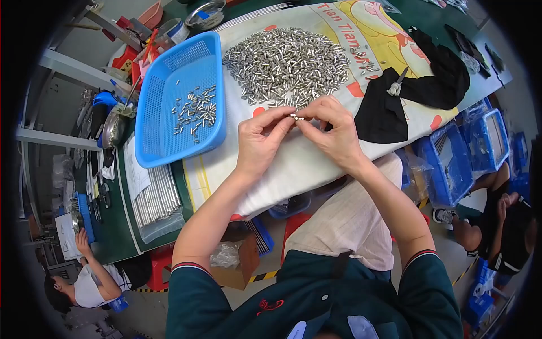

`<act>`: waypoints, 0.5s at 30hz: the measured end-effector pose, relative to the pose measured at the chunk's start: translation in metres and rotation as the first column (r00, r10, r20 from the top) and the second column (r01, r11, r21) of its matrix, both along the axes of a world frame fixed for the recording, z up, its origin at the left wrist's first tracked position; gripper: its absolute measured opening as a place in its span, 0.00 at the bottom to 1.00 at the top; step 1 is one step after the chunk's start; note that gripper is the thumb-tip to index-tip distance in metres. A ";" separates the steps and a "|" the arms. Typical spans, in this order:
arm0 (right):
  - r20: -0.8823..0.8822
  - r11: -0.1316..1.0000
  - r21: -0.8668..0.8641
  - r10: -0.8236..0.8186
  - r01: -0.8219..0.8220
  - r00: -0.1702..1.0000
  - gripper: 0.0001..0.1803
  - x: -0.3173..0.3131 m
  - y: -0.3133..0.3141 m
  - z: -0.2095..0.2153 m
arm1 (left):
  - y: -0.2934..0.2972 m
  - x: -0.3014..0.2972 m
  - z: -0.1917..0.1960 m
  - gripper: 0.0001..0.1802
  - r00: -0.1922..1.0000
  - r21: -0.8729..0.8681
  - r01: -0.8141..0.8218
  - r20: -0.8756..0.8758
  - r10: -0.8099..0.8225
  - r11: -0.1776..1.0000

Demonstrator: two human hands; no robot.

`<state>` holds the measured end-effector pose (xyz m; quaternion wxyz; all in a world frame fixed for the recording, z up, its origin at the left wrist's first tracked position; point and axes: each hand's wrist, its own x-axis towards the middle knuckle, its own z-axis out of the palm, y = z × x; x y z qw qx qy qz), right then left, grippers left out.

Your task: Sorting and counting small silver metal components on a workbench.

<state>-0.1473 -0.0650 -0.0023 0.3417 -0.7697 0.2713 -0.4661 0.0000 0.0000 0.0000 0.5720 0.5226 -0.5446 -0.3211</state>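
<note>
My left hand (257,144) and my right hand (337,133) meet over the near edge of a big pile of small metal pins (288,65). A few small shiny metal pins (297,117) show between my fingertips. Both hands are pinched closed on them, and my fingers hide part of the pieces. Left of the pile, a blue perforated plastic basket (149,107) has a looser heap of the same kind of pins on its floor. Pile and hands are over a white printed cloth (271,183) spread on the table.
Right of the pile lies a black cloth (381,116) with a small wrapped-handled blade (397,86) on it. Long metal rods (158,198) lie left of my arm. Blue crates (451,169) stand at the right. Other people sit at lower left (93,282) and right (505,226).
</note>
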 end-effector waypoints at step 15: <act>-0.152 0.840 0.535 0.201 -0.091 0.968 0.12 -0.005 -0.008 0.015 | 0.005 0.001 0.015 0.11 0.902 0.401 0.174 -0.431 0.018 0.900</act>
